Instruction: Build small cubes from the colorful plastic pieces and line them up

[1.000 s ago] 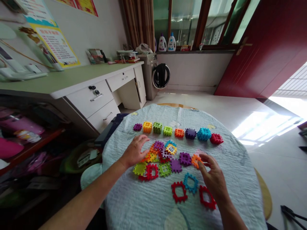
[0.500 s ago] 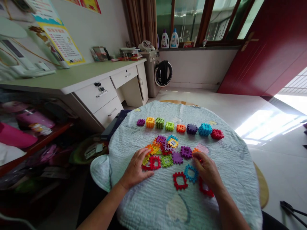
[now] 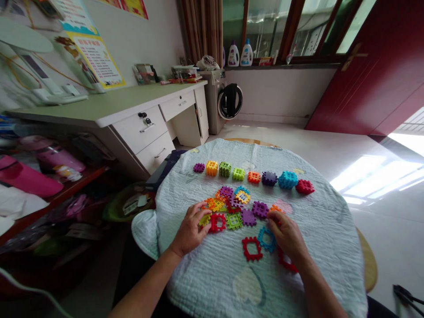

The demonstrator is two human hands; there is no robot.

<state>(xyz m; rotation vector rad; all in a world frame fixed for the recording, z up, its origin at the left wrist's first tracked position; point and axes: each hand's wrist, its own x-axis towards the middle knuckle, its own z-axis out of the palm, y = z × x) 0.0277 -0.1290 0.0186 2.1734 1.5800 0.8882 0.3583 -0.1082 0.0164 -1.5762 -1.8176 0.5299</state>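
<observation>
A pile of flat plastic grid tiles (image 3: 232, 207) in many colours lies on a round table under a pale quilted cloth (image 3: 318, 221). My left hand (image 3: 191, 227) rests at the pile's left edge, fingers curled onto a yellow-green tile (image 3: 204, 219) beside a red tile (image 3: 217, 222). My right hand (image 3: 286, 236) lies at the pile's right edge, fingertips pressed on an orange tile (image 3: 274, 208), partly covering a red frame tile (image 3: 287, 264). A blue frame tile (image 3: 265, 239) and another red frame tile (image 3: 251, 248) lie between my hands. A row of assembled cubes (image 3: 253, 176) stands behind.
A white desk with drawers (image 3: 145, 128) stands to the left, cluttered low shelves (image 3: 49, 176) beside it. A washing machine (image 3: 225, 101) is at the back under a window sill with detergent bottles (image 3: 240, 55). A red door (image 3: 380, 66) is at the right. Tiled floor surrounds the table.
Both hands came down from hovering above the tiles onto the pile's edges. The left hand pulled back toward me to the yellow-green tile. The camera shifted slightly.
</observation>
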